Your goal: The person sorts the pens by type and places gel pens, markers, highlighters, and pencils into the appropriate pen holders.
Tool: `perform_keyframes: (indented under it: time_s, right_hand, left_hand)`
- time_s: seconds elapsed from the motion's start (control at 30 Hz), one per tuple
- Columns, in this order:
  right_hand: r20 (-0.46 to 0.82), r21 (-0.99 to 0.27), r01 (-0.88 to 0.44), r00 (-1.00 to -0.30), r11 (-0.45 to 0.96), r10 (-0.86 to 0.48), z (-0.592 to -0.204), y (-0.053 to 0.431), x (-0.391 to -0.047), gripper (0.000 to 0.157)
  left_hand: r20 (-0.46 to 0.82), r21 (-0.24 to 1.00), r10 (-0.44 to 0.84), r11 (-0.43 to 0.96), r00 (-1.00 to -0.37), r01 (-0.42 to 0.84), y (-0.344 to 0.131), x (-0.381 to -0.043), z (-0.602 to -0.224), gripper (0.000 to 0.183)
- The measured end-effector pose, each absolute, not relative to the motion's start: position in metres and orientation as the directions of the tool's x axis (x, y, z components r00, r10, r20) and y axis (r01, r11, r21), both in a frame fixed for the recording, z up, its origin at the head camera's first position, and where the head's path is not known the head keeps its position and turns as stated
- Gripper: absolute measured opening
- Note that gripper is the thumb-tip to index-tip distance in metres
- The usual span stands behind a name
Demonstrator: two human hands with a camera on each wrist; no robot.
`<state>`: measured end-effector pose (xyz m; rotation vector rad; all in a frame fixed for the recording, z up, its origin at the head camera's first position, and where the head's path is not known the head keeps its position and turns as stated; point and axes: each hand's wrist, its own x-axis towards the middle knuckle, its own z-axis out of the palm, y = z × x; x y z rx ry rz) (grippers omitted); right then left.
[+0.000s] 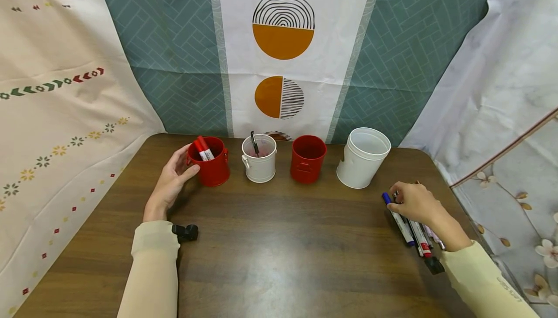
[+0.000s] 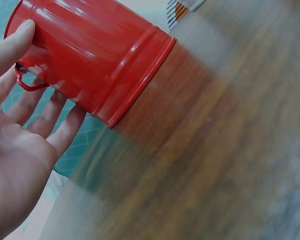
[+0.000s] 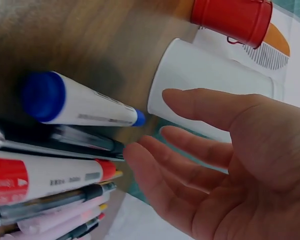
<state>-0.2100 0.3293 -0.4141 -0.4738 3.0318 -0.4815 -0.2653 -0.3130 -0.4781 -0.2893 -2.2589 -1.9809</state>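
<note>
At the left, my left hand (image 1: 169,185) holds the side of a small red bucket (image 1: 214,172), thumb on the near side and fingers behind it. Red-capped markers (image 1: 203,147) stand in that bucket. The left wrist view shows the thumb pressed on the red wall (image 2: 90,50), beside a wire handle loop. Over at the right, my right hand (image 1: 414,203) hovers above a bunch of pens and markers, its fingers loosely bent with nothing between them. Nearest its fingertips lie a blue-capped marker (image 3: 90,102), a red-capped marker (image 3: 50,178) and several slim pens (image 3: 65,202).
A small white bucket (image 1: 260,167) holding a black pen (image 1: 254,143) stands right of the held bucket. Beyond it are a second red bucket (image 1: 307,169) and a larger white bucket (image 1: 360,169). Patterned cloth (image 1: 183,52) hangs behind the wooden table (image 1: 279,240).
</note>
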Motion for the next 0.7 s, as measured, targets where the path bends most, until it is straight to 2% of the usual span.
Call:
perform_keyframes:
  time_s: [0.23, 0.5, 0.7]
  right_hand:
    - [-0.081, -0.278, -0.237, -0.960, 0.931, -0.269, -0.4176, 0.3265, -0.2079, 0.041]
    - [-0.117, -0.271, -0.188, -0.967, 0.944, -0.226, -0.4183, 0.3228, -0.2067, 0.047]
    - [-0.142, -0.288, -0.170, -0.966, 0.943, -0.218, -0.4230, 0.3222, -0.2082, 0.045]
  left_hand:
    - [0.235, 0.961, 0.067, 0.131, -0.970, 0.242, -0.3149, -0.2660, -0.4816, 0.070]
    - [0.232, 0.961, 0.071, 0.137, -0.970, 0.240, -0.3152, -0.2661, -0.4813, 0.070]
    - [0.230, 0.961, 0.075, 0.138, -0.970, 0.239, -0.3155, -0.2653, -0.4807, 0.069]
